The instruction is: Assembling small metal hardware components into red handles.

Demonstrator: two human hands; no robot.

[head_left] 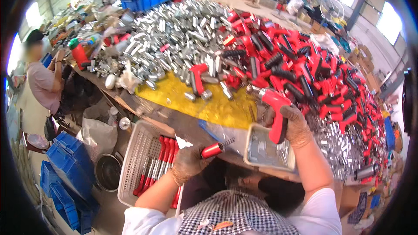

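Observation:
My gloved left hand (188, 163) is closed round a red cylinder (212, 150) with a coil spring (228, 141) sticking out of its end. My gloved right hand (297, 126) grips a red pistol-shaped tool (275, 100) by its black handle, its metal nose pointing up and left. Below that tool lies a shallow pale tray (248, 159) with small metal parts in it. Beside my left forearm stands a white perforated basket (130, 165), where several red-and-silver rods (150, 169) lie side by side. The two held parts are apart.
Across the bench spreads a heap of silver metal cylinders (174, 28), joined at the right by a pile of red-and-black pistol-shaped tools (300, 65). A yellow sheet (209, 109) covers the near bench. Blue crates (65, 161) stand at lower left. A person (43, 78) sits at far left.

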